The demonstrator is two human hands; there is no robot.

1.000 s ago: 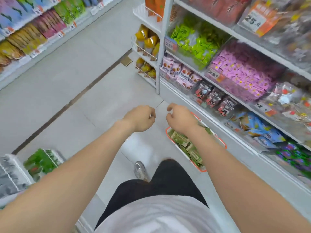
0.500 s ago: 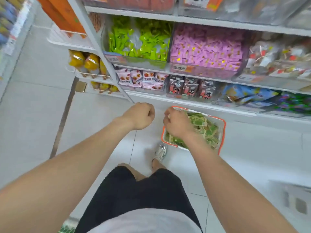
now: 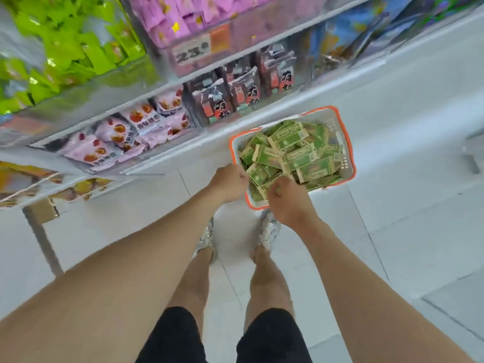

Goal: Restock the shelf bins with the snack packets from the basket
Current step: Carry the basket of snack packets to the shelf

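A white basket with an orange rim (image 3: 349, 158) stands on the floor against the shelf base, heaped with green snack packets (image 3: 296, 153). My left hand (image 3: 230, 183) is a closed fist just left of the basket's rim, with nothing visible in it. My right hand (image 3: 288, 203) hovers over the basket's near corner, back towards the camera and fingers curled down among the packets. Its fingertips are hidden, so I cannot tell whether it holds any. Above, a shelf bin holds bright green packets (image 3: 65, 48) and another holds pink packets (image 3: 188, 17).
The bottom shelf carries pink-white bags (image 3: 125, 134) and dark bags (image 3: 235, 93). Blue bags (image 3: 340, 40) lie to the right, yellow ones (image 3: 28, 179) at far left. My feet in light shoes (image 3: 269, 229) stand just before the basket on the pale tiled floor (image 3: 406, 231).
My view has swung down and closer to the shelf and basket. Both fists have dropped toward the basket; the right hand now covers its near corner.
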